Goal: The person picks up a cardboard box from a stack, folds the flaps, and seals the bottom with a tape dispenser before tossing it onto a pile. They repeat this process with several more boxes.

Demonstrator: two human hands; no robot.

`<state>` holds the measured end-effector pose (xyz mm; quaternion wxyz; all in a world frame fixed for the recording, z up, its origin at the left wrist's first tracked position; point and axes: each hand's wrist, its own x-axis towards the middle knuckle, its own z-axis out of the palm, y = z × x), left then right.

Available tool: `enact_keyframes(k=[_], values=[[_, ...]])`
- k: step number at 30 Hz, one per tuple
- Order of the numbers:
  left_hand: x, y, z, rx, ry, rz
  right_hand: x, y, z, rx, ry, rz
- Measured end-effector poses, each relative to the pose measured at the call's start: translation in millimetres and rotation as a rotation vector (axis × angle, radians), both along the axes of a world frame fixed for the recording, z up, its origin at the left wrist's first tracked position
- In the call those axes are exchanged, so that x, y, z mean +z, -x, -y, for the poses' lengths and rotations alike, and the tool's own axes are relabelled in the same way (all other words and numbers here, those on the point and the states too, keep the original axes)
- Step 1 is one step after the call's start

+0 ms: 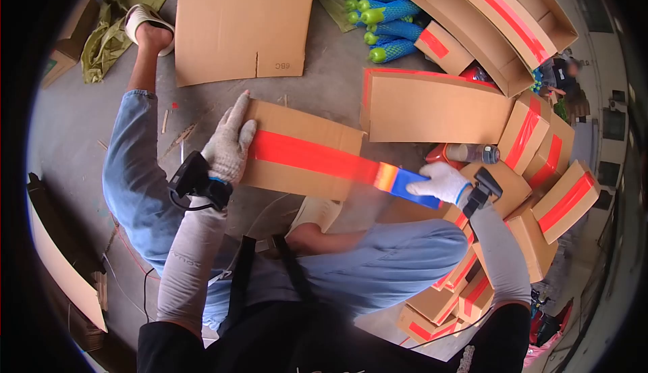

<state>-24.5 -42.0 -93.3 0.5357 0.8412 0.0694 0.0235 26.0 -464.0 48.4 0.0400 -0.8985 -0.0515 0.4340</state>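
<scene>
A small cardboard box [317, 137] rests above my knees, a strip of red tape [307, 157] running across its top. My left hand [229, 145], in a white knit glove, lies flat on the box's left end and holds it down. My right hand [440, 182], gloved too, grips a blue tape dispenser [413, 189] just off the box's right edge. The red tape stretches taut from the dispenser back onto the box. Each wrist wears a black device.
A stack of taped boxes [540, 191] stands at the right, with open cartons [486, 8] behind it. A flat cardboard sheet [243, 22] lies on the concrete floor ahead, next to bottles in blue netting [388, 15]. My sandalled foot [150, 29] is at upper left.
</scene>
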Motion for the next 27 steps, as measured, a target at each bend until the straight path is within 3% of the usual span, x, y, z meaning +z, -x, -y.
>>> enact_keyframes(k=[2, 5, 7, 8, 13, 19, 21, 22, 23, 24, 25, 27], values=[[5, 2, 2, 0.037, 0.088, 0.008, -27, 20, 58, -0.065, 0.190, 0.052], [-4, 1, 7, 0.172, 0.088, -0.061, -73, 31, 84, -0.232, 0.198, -0.049], [-7, -2, 2, 0.128, 0.157, -0.179, -104, 24, 42, -0.094, 0.278, 0.066], [-7, -1, -2, 0.103, 0.188, -0.241, -111, 14, 12, -0.147, 0.241, 0.021], [-15, -1, -4, 0.117, 0.309, -0.237, -189, -9, -84, 0.258, 0.057, 0.184], [-2, -5, 2, 0.119, 0.357, -0.195, -224, -23, -131, 0.298, 0.026, 0.316], [-3, -3, -5, 0.082, 0.279, -0.260, -229, -10, -126, 0.206, -0.004, 0.365], [-16, -8, -7, 0.074, 0.406, -0.201, -226, -1, -118, 0.080, -0.028, 0.382], [-31, -6, -9, 0.064, 0.534, -0.177, -221, 12, -108, -0.065, -0.054, 0.393], [-28, -8, -10, 0.036, 0.569, -0.241, -170, 25, -104, -0.432, -0.068, 0.239], [-26, -9, -15, 0.018, 0.594, -0.307, -170, 39, -91, -0.552, -0.129, 0.369], [-78, -21, -37, -0.299, 0.642, -0.082, -168, 46, -80, -0.637, -0.081, 0.526]])
